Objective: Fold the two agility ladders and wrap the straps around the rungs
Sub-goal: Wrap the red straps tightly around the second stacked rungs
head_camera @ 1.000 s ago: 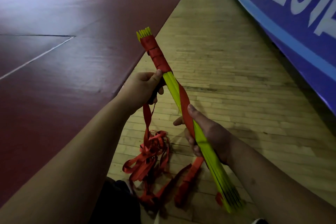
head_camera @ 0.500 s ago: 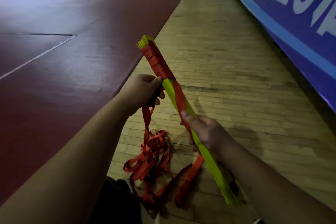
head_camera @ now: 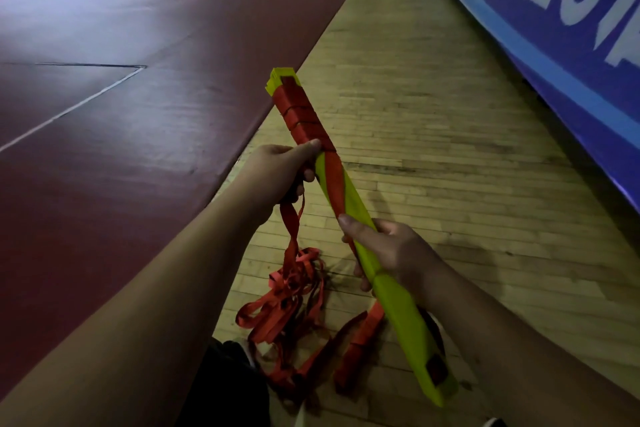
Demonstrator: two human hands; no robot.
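Head-worn view, angled forward and down, near floor (head_camera: 433, 135)

Rungs (head_camera: 398, 308): smooth yellow-green plastic. Straps (head_camera: 304, 111): red woven cloth. Floor (head_camera: 433, 149): worn wood boards. Mat (head_camera: 121, 97): matt maroon.

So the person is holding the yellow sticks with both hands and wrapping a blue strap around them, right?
Almost. The strap is red, not blue; only the wall banner is blue. The head view shows both the left hand and right hand holding the yellow rungs, with red strap wound around the far end.
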